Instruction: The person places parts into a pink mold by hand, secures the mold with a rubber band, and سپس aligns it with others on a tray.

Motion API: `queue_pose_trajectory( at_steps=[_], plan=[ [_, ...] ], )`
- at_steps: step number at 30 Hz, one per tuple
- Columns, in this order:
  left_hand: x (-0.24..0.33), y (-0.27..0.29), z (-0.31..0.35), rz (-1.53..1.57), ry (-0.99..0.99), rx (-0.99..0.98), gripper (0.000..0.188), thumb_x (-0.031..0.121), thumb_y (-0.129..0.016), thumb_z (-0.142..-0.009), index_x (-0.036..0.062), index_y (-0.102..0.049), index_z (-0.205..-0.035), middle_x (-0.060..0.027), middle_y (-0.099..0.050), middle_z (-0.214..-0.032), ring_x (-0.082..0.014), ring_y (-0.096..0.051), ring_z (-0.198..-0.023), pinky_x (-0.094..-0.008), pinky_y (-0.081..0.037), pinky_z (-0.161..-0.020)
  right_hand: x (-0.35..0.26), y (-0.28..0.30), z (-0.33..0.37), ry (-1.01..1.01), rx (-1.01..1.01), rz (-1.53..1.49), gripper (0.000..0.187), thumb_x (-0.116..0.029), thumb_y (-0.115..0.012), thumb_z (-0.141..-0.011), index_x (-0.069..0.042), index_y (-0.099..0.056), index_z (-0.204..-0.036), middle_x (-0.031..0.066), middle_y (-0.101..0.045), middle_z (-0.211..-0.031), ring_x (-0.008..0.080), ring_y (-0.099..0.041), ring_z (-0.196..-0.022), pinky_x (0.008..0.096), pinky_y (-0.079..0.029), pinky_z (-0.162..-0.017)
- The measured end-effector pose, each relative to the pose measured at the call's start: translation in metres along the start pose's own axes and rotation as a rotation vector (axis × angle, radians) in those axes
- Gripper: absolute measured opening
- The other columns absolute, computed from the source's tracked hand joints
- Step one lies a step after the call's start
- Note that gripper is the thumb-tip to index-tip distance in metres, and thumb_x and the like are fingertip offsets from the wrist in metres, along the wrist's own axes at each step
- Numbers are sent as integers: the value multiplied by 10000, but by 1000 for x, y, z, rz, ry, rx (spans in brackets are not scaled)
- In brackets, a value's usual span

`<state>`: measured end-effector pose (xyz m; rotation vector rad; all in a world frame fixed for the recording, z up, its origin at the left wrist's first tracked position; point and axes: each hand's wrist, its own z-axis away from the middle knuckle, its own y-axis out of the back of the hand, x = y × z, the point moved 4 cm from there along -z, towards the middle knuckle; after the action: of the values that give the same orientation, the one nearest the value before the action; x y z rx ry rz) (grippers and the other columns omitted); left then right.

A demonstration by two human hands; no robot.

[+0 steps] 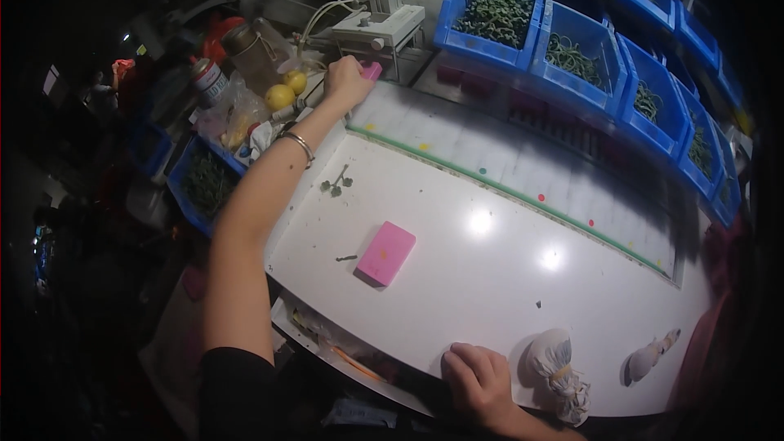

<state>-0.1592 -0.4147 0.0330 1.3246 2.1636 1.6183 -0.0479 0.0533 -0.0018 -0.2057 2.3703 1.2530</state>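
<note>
My left hand (pixel 346 84) reaches to the far left of the white table and closes round a pink block (pixel 371 71), partly hidden by the fingers. It is beside a white bench device (pixel 380 28). Nearer me, a second pink block (pixel 387 253) lies flat on the table (pixel 457 294). My right hand (pixel 479 377) rests at the table's front edge with its fingers curled together; their undersides are hidden. Just right of it lies a cloth bundle (pixel 555 367) tied with a yellowish band. A smaller wrapped bundle (pixel 651 357) lies farther right.
Blue bins (pixel 572 86) with green stem-like pieces line the back right. A green strip (pixel 490 184) edges a pale panel behind the table. Green scraps (pixel 336 183) lie at left. Two yellow round things (pixel 286 91), a can (pixel 209 80) and plastic bags crowd the far left. An open drawer (pixel 351 355) juts out below.
</note>
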Motion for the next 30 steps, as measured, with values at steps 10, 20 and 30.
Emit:
queue_pose_trajectory(
  at_steps=[10,20,30],
  plan=[
    [29,21,56,-268,-457,31,439,400,-639,-831,-14,-617,-975,-229,-615,-941,-385,-616,-850,-435,-494,-754,5,-1,5,23,-9,-25,320,-24,-679,-702,23,-641,-1016,132,-621,-1047,260,-603,-861,345,-478,-720],
    [108,82,260,-19,-509,-708,562,336,-664,-834,-47,-479,-1200,-195,-549,-964,-326,-579,-856,-396,-484,-735,20,4,0,-230,70,-300,598,-42,-704,-724,90,-470,-1258,249,-492,-1220,366,-538,-1024,408,-453,-867],
    [168,72,336,1063,-12,-1366,523,383,-476,-974,-45,-382,-1261,-150,-546,-1020,-179,-557,-891,-300,-460,-765,13,36,-14,-135,250,-54,739,19,-707,-624,140,-419,-1294,270,-428,-1243,392,-489,-1104,395,-443,-910]
  ],
)
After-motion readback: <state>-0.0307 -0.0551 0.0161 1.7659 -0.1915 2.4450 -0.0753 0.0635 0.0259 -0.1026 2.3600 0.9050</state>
